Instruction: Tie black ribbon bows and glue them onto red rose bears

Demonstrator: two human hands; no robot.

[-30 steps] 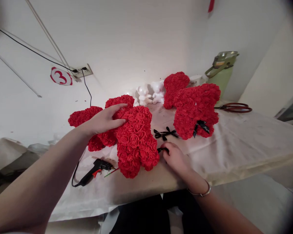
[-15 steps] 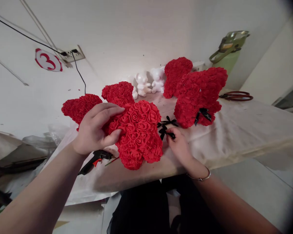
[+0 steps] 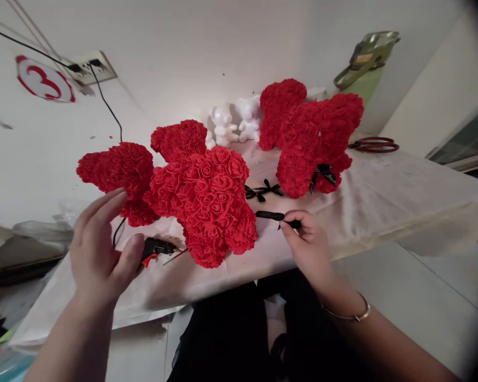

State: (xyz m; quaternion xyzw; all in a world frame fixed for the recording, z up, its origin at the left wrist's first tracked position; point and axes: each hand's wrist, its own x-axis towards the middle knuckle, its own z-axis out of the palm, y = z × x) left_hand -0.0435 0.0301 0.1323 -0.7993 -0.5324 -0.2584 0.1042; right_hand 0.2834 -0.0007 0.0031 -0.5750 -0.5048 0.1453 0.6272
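A bear covered in red roses (image 3: 207,201) lies on the cloth-covered table in front of me, touched by neither hand. My right hand (image 3: 308,241) pinches a black ribbon bow (image 3: 271,215) just to the right of the bear. Beyond it, more black bows (image 3: 266,189) lie on the cloth. My left hand (image 3: 99,244) is raised with fingers apart and nothing in it. It is close to a black glue gun (image 3: 157,248) with an orange trigger, whose grip is partly hidden behind the hand.
More red rose bears stand around, at the left (image 3: 123,170) and at the right, one with a black bow (image 3: 322,175). White foam bears (image 3: 223,124) line the wall. Red-handled scissors (image 3: 376,144) and a green bottle (image 3: 366,66) are far right. A power cord (image 3: 107,101) hangs from the socket.
My left hand has let go of the rose bear and moved left towards the glue gun. My right hand has lifted a black bow away from the others. The view has shifted slightly.
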